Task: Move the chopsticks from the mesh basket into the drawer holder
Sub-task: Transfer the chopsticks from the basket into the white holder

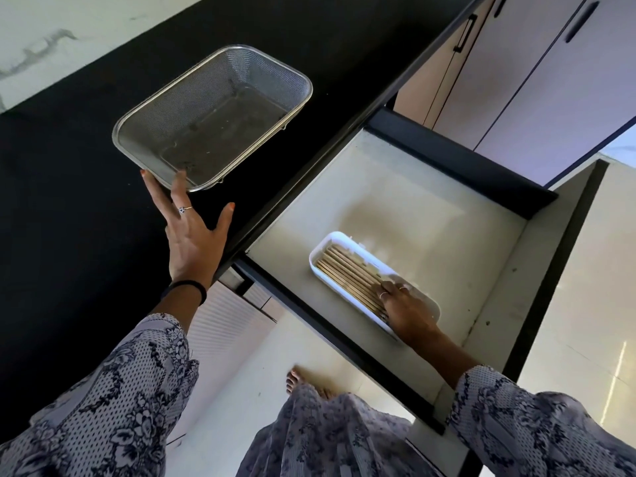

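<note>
The steel mesh basket (213,115) stands on the black countertop with nothing visible inside it. My left hand (191,232) is spread flat, its fingertips touching the basket's near rim. In the open drawer (413,208) lies a white oblong holder (321,249) with several wooden chopsticks (347,273) side by side in it. My right hand (404,309) rests on the near end of the chopsticks and the holder, fingers curled down on them; whether it grips any I cannot tell.
The black countertop (69,201) runs left of the drawer, with a white marble wall behind. The drawer's dark front edge (327,325) juts toward me. Cabinet doors with dark handles (578,22) stand at the upper right. A bare foot (296,378) shows on the tiled floor.
</note>
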